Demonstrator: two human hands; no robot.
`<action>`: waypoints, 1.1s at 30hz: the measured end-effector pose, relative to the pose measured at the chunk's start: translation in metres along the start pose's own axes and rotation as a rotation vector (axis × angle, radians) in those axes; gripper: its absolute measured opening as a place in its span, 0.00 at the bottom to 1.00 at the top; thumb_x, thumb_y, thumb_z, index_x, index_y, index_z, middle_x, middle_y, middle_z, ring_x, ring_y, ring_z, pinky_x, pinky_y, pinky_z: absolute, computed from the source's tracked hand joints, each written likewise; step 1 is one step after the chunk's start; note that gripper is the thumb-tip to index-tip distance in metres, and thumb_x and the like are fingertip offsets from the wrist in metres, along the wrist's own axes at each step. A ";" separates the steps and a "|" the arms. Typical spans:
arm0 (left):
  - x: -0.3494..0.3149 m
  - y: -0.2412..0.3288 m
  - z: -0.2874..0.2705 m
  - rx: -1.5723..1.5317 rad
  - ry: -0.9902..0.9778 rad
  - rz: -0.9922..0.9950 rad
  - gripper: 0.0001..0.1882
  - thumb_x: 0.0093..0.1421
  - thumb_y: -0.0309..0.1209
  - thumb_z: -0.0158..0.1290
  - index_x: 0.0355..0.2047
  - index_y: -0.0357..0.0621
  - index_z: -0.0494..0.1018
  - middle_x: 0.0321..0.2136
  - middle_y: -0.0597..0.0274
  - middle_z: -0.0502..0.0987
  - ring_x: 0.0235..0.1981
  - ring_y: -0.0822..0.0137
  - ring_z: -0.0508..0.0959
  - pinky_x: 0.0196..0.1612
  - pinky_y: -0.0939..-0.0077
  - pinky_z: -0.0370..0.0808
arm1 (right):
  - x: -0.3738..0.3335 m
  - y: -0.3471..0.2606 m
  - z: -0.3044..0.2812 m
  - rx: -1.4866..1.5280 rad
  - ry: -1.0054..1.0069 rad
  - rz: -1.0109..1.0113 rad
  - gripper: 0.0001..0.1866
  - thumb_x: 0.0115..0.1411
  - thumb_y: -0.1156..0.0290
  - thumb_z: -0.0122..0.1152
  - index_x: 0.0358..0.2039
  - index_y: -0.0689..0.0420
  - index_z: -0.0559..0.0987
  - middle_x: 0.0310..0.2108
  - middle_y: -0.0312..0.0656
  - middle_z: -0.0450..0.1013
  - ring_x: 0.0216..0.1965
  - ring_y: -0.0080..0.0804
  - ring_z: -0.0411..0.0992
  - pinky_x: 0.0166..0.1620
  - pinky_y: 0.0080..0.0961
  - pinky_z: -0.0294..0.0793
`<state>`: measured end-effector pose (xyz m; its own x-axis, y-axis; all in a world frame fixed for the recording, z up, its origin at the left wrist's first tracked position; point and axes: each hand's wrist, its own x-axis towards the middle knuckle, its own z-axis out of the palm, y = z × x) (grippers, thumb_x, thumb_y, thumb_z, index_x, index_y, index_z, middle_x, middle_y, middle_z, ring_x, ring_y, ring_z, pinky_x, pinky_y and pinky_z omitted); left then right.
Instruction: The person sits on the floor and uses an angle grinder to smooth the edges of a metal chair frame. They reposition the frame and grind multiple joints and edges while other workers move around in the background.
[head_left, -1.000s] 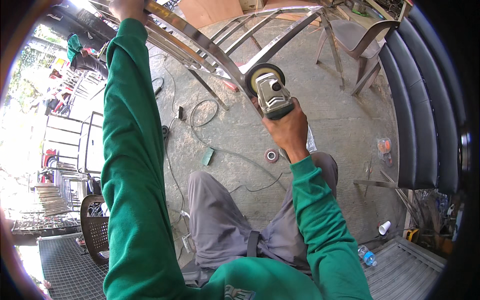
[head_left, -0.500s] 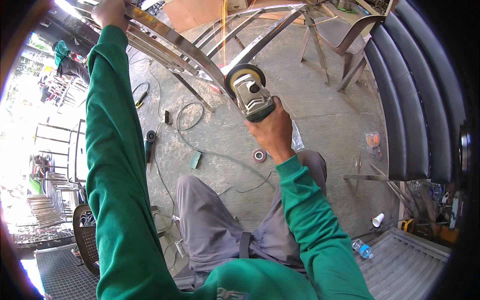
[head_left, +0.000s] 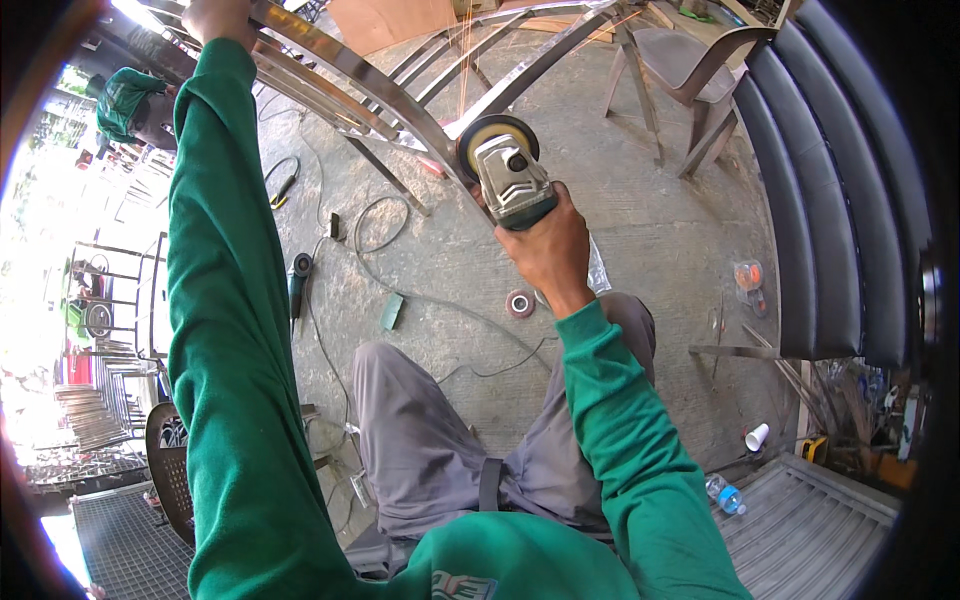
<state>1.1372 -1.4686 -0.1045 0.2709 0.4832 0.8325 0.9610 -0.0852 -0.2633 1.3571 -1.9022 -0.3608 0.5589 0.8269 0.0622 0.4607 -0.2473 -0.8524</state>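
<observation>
My right hand (head_left: pixel 552 243) is wrapped round the body of an angle grinder (head_left: pixel 515 190). The grinder's round disc (head_left: pixel 490 145) meets the side of a curved metal bar on a frame (head_left: pixel 385 95), and orange sparks fly toward the far side. My left arm reaches far forward, and my left hand (head_left: pixel 218 18) grips the frame's far left end; its fingertips are partly cut off by the picture's upper edge. The slatted frame stands on legs over the concrete floor, across from my knees.
A second grinder (head_left: pixel 299 283) lies left of my knees, near a looping cable (head_left: pixel 440 303), a green block (head_left: pixel 392 311) and a spare disc (head_left: pixel 519 304). Black padded panels (head_left: pixel 800 190) and a chair (head_left: pixel 690 60) stand right. Another person (head_left: pixel 135 105) bends at far left.
The grinder and my right hand have shifted slightly right, with the disc still at the bar. The person at far left has moved and bent lower. My left hand keeps its hold.
</observation>
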 end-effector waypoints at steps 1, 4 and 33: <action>0.001 0.001 -0.001 -0.641 0.009 0.001 0.13 0.67 0.29 0.46 0.24 0.52 0.74 0.21 0.63 0.74 0.25 0.64 0.76 0.28 0.64 0.74 | 0.000 0.000 0.000 0.007 0.012 -0.002 0.32 0.46 0.60 0.80 0.45 0.64 0.73 0.37 0.61 0.80 0.41 0.62 0.81 0.45 0.50 0.81; -0.003 0.002 -0.003 -0.455 0.065 0.014 0.13 0.65 0.29 0.47 0.23 0.53 0.74 0.21 0.64 0.74 0.25 0.65 0.77 0.28 0.64 0.74 | 0.001 0.002 0.002 0.010 0.035 -0.022 0.33 0.46 0.60 0.81 0.45 0.63 0.73 0.37 0.60 0.80 0.41 0.62 0.81 0.45 0.49 0.81; -0.003 0.008 0.010 -1.964 0.047 -0.188 0.14 0.70 0.29 0.41 0.26 0.53 0.71 0.21 0.66 0.71 0.22 0.67 0.75 0.23 0.69 0.72 | 0.000 0.000 -0.003 -0.016 0.064 -0.019 0.29 0.45 0.64 0.81 0.43 0.63 0.74 0.36 0.60 0.81 0.40 0.61 0.81 0.43 0.48 0.81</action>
<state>1.1437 -1.4623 -0.1141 0.1457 0.5828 0.7994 -0.3098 -0.7406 0.5963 1.3588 -1.9039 -0.3590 0.5928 0.7975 0.1120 0.4821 -0.2400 -0.8426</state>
